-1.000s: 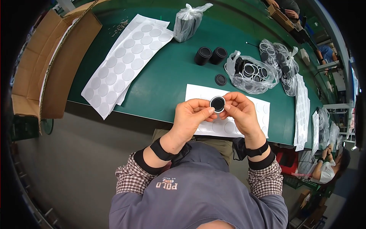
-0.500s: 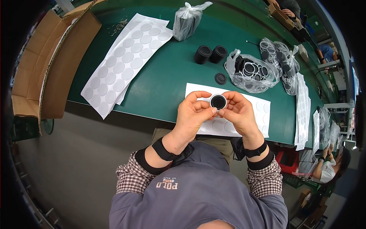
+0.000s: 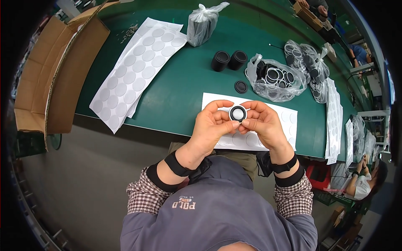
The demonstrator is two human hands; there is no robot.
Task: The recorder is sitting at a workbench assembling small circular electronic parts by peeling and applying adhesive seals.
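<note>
Between both hands is a small round black disc with a white rim [image 3: 238, 113]; its middle looks pale and shiny. My left hand [image 3: 214, 122] pinches its left and lower edge with thumb and fingers. On the other side my right hand [image 3: 264, 123] grips the edge the same way, the two thumb tips close together at the bottom. Beneath the hands lies a white sheet with round stickers [image 3: 289, 125], partly hidden by them. Just beyond it a black round cap [image 3: 240, 87] lies flat. Two black cylindrical stacks [image 3: 220, 61] stand farther back.
An open clear bag [image 3: 276, 79] of black discs and white rings lies to the right, near filled bags [image 3: 316, 67]. At left are sticker sheets [image 3: 136, 69] and an open cardboard box [image 3: 63, 79]. A tied bag [image 3: 203, 25] stands behind. Other people work at right.
The disc has tilted slightly between my fingers; its middle went from dark to pale and shiny. Both hands keep nearly the same place and grip.
</note>
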